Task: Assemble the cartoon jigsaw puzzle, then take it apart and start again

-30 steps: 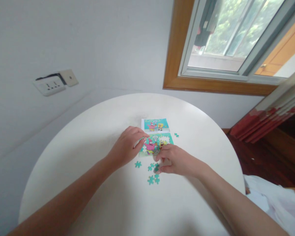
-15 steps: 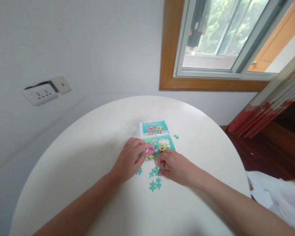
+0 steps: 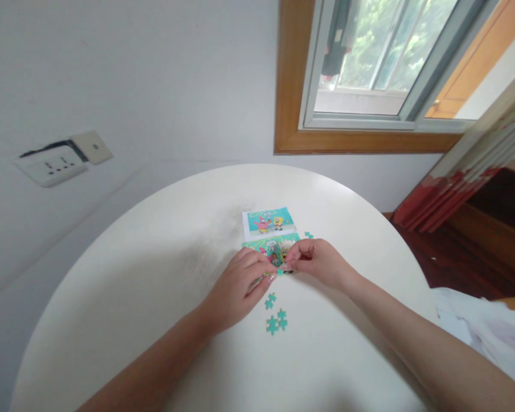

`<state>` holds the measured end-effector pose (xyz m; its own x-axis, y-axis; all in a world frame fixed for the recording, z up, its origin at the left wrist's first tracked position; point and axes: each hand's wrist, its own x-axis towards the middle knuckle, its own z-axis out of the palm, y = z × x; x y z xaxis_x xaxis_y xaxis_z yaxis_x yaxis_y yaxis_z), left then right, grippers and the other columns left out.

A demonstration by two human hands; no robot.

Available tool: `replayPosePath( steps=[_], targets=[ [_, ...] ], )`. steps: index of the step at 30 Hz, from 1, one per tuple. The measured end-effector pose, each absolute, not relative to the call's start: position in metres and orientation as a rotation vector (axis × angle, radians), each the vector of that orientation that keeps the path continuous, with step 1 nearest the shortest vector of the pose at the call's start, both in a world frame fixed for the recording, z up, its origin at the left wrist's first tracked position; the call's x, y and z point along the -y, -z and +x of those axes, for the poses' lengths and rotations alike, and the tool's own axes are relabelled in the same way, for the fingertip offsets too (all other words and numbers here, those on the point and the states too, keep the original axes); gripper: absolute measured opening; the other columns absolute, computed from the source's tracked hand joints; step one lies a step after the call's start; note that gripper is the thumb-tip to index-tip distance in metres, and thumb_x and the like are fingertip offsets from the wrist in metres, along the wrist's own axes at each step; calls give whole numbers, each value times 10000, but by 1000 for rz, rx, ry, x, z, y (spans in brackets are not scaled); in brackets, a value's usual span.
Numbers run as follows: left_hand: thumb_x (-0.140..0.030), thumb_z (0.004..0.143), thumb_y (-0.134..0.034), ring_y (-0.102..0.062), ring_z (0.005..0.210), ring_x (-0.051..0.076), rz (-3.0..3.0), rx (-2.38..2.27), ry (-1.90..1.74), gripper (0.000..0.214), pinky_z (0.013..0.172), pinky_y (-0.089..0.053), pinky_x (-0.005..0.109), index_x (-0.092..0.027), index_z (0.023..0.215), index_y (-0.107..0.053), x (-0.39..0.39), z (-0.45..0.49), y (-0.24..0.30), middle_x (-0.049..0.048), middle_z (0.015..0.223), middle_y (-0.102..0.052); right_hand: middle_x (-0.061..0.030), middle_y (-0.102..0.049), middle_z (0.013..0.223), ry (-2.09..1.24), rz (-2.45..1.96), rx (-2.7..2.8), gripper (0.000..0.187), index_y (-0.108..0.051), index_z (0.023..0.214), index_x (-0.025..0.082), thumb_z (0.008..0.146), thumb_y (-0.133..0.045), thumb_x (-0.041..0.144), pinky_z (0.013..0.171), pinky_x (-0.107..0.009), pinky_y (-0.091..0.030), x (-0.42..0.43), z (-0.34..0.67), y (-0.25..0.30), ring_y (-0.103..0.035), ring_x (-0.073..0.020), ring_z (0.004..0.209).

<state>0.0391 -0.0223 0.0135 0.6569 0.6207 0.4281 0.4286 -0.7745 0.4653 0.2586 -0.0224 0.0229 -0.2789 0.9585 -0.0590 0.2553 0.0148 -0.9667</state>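
Observation:
A small teal puzzle piece (image 3: 280, 272) is pinched between my fingertips over the near edge of the partly assembled jigsaw puzzle (image 3: 272, 245). My right hand (image 3: 320, 263) grips it from the right with thumb and index finger. From the left, my left hand (image 3: 240, 286) meets it with thumb and forefinger closed, covering the puzzle's lower left part. Just beyond the puzzle lies the reference picture (image 3: 269, 222) with the same cartoon figures. Several loose teal pieces (image 3: 273, 325) rest on the near side, and another loose piece (image 3: 309, 234) is to the right.
Everything rests on a round white table (image 3: 163, 246) against the wall. A wall socket (image 3: 58, 165) is at the left, a wood-framed window (image 3: 369, 140) behind. Right of the table are a red and cream curtain (image 3: 438, 197) and white plastic-like material (image 3: 476, 332).
My right hand has lifted a teal piece from the loose ones and brought it up to the puzzle's near edge. My left hand has shifted right, its fingers closing toward the right hand's fingertips.

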Motion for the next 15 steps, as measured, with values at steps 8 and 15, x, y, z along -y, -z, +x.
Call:
replayPosePath(
  steps=[8,15],
  targets=[
    [-211,918,-510,-552,877,191,2450,-950,-966,116,834,-445,354,-199,858,-608,19,39,-11,38,872,-637,-7,-682,716,-1380,-1192,1543,195,-691,815,147,759,-657,331,581,-232,-409,20,260,-29,-529,-93,589],
    [-221,925,-473,-551,884,199,2494,-1001,-967,152,814,-451,355,-195,825,-584,13,29,-11,49,867,-629,-35,-712,791,-953,-1292,1595,198,-680,872,172,836,-580,339,654,-274,-460,-4,292,-24,-596,-138,695]
  ],
)
